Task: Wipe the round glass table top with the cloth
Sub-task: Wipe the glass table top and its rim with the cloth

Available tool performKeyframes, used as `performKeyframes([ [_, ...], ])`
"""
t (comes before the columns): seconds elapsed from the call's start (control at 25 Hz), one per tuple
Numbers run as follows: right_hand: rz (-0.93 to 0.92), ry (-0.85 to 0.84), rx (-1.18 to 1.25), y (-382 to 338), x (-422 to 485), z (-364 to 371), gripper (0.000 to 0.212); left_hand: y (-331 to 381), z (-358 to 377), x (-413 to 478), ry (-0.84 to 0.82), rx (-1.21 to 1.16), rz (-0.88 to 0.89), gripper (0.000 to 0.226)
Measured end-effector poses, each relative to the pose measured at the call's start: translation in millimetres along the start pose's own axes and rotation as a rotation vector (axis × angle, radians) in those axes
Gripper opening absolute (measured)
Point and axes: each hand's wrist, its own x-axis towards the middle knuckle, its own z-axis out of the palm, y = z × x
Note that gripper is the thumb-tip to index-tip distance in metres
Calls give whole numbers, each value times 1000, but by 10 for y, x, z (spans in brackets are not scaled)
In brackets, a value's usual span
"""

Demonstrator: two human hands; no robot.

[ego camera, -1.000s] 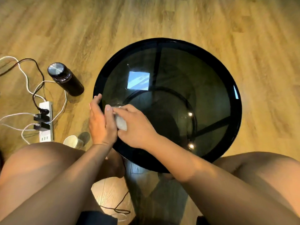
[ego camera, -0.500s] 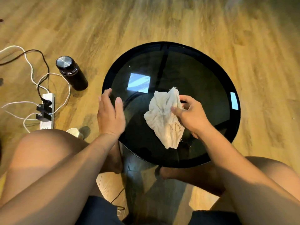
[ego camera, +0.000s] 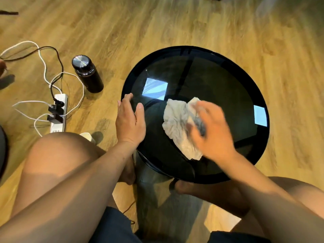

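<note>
Head view, looking down past two bare knees onto a wooden floor. Far left, a white power strip lies on the boards with black plugs in it and white and black cables looping away. Just beyond it stands a dark flask with a shiny metal cap, upright and well clear of the table. Peeking out behind the left knee is a small pale cup, mostly hidden.

Now the action. The left hand rests flat on the near-left edge of the round glass table top, fingers together and extended, thumb apart on the glass, holding nothing; it looks like a brace to keep the table steady. To its right the cloth, pale and crumpled, lies on the dark glass a little left of centre, spread out loosely, not folded into a pad. The right hand is over the cloth's right side, fingers curled down onto it. It is smeared with motion blur, so I cannot tell whether it pinches a fold or simply presses.

My read: this is the opening of the wipe, with most of the surface untouched. Next the right hand needs firm downward pressure and broad sweeps out to the far and right rim, bunching the cloth so it does not trail off the edge.
</note>
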Motion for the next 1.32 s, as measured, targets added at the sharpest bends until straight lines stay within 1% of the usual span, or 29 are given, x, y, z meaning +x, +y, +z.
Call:
performKeyframes([
  [0.04,-116,-156,-91,-76,-104,98,53,-6,-3,-13,-3,-4,0,57],
  [0.08,-143,-303,-157,-129,-195,192,56,-15,-4,-26,-9,-10,-1,57],
  [0.12,-116,-401,-187,-156,-241,261,58,-17,-2,-38,-17,-17,-1,57],
  [0.16,-86,-443,-174,-148,-228,315,57,-13,1,-51,-23,-22,1,57],
  [0.2,-90,-452,-135,-146,-143,362,55,-15,6,-47,-20,-25,7,57],
  [0.28,-173,-460,-69,-220,159,507,51,-30,5,-45,2,-18,55,56],
  [0.36,-257,-445,-120,-312,597,714,51,-65,10,-37,18,-25,126,53],
  [0.4,-265,-431,-164,-348,845,833,51,-85,12,-32,19,-30,141,52],
  [0.52,-136,-340,-162,-448,1605,1171,49,-108,26,-19,7,-14,153,50],
  [0.6,-59,-321,-143,-504,2027,1335,49,-100,31,-17,-1,-3,158,50],
  [0.72,5,-293,-133,-548,2236,1408,49,-71,14,9,10,-34,141,50],
  [0.8,-55,-305,-165,-623,2025,1342,49,-39,-5,23,35,-59,133,51],
  [0.92,-318,-397,-213,-754,1261,1046,53,2,-51,12,55,-73,146,54],
  [1.0,-408,-447,-119,-680,549,673,50,-2,-56,6,23,-60,165,54],
  [1.04,-437,-442,-60,-573,157,488,46,-16,-51,3,5,-41,170,54],
  [1.08,-441,-444,-35,-437,-221,310,43,-34,-39,4,-7,-17,166,53],
  [1.16,-465,-506,-89,-203,-717,19,43,-61,-8,16,-21,44,155,51],
  [1.24,-481,-481,-138,-108,-766,50,42,-83,20,7,-22,75,165,51],
  [1.32,-418,-398,-109,-223,-455,256,37,-100,26,-4,-25,68,191,51],
])
